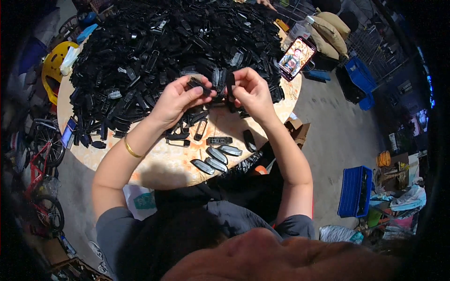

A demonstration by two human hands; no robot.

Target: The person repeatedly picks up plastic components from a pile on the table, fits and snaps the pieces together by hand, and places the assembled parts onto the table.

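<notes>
Black pieces (229,85) sit pinched in both hands (182,99), a heap (178,42) and lit phone (297,58) beyond.

Lit tbl., dim edges: from my remote post I see a rd. table (86,152) w/ pale patterned top on a grey concrete-like floor (318,136), a red bike (40,168) far L, blue crates (348,194) R, plus tan sacks (328,37) nr. wire mesh (368,35), upper R.

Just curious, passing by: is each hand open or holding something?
Left hand: closed, holding small black parts.
Right hand: closed, holding a black piece.
</notes>
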